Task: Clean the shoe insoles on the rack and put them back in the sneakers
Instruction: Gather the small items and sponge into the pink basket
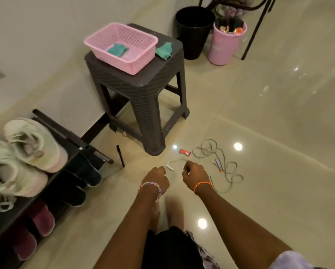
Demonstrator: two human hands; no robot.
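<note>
Two pale sneakers with green and pink tints, one (34, 144) further back and one (9, 171) nearer, stand on top of the dark shoe rack (79, 146) at the left. No insole shows in this view. A teal cloth (117, 49) lies in the pink basket (135, 63), and a second cloth (163, 50) lies beside it on the dark stool (143, 88). My left hand (156, 177) and my right hand (194, 172) hover over the floor with fingers curled. Nothing shows in either fist, though a thin lace end (177, 161) lies just beyond my right knuckles.
A grey shoelace (219, 164) sprawls on the glossy tile floor with a small red tube (184, 152), a white piece (170, 167) and a small tool (218, 165). Dark shoes and maroon slippers (43, 220) fill the lower rack. A black bin (193, 32) and pink bin (225, 45) stand behind.
</note>
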